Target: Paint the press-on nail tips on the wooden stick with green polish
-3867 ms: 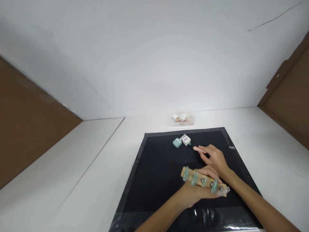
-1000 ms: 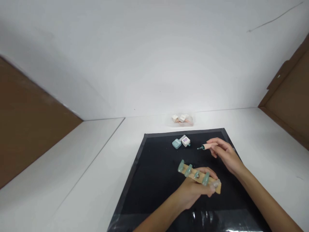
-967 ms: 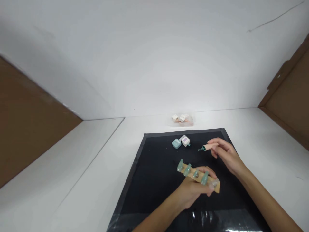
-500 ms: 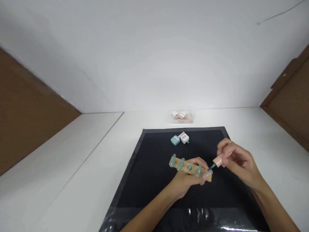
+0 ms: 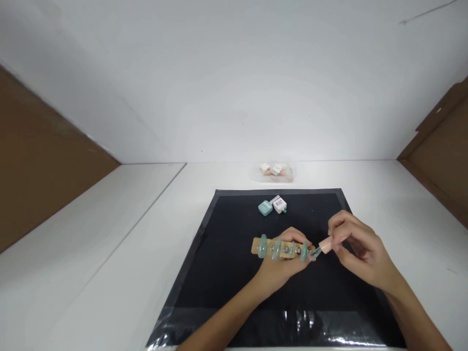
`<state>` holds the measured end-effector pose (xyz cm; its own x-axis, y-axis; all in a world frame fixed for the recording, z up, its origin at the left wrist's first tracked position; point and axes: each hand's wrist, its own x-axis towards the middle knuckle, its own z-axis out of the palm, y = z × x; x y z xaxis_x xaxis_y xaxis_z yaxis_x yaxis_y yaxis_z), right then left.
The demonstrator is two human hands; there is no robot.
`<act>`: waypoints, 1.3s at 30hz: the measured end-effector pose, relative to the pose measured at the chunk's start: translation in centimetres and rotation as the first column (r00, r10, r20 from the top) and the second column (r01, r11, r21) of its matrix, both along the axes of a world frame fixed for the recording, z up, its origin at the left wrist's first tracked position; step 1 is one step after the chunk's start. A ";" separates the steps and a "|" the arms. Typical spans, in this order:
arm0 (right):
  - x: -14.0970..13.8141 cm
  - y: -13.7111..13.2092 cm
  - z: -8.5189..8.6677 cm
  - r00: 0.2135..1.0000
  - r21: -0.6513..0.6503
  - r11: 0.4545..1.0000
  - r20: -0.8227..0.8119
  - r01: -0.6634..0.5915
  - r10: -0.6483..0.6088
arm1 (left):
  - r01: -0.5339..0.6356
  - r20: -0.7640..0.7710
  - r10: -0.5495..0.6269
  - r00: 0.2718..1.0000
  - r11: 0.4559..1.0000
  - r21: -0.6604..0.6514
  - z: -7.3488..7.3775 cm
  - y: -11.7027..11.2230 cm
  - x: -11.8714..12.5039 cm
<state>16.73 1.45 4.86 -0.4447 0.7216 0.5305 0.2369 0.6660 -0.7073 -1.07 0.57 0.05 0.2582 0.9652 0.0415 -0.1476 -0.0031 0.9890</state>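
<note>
My left hand (image 5: 280, 270) grips a short wooden bar (image 5: 256, 246) that carries several teal-painted false nails, holding it level above a black mat (image 5: 226, 273). My right hand (image 5: 356, 251) pinches the pink cap of a nail polish brush (image 5: 323, 246). The brush tip touches the nail at the bar's right end. Beyond the hands, an open teal polish bottle (image 5: 265, 208) lies on the mat beside a small white bottle (image 5: 279, 204).
A clear packet with small white and pink bottles (image 5: 275, 171) sits at the back of the white table, near the wall. Brown cardboard panels stand at the left (image 5: 40, 165) and at the right (image 5: 442, 146). The mat's near edge is glossy plastic.
My right hand brought the brush back from near the bottles to the bar's right end. My left hand turned the bar more level and shifted it left.
</note>
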 end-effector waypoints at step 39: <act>0.2 0.2 -0.2 0.987 0.153 0.988 0.147 0.034 -0.057 | -0.113 -0.341 0.211 0.916 0.952 0.283 0.9 0.0 0.1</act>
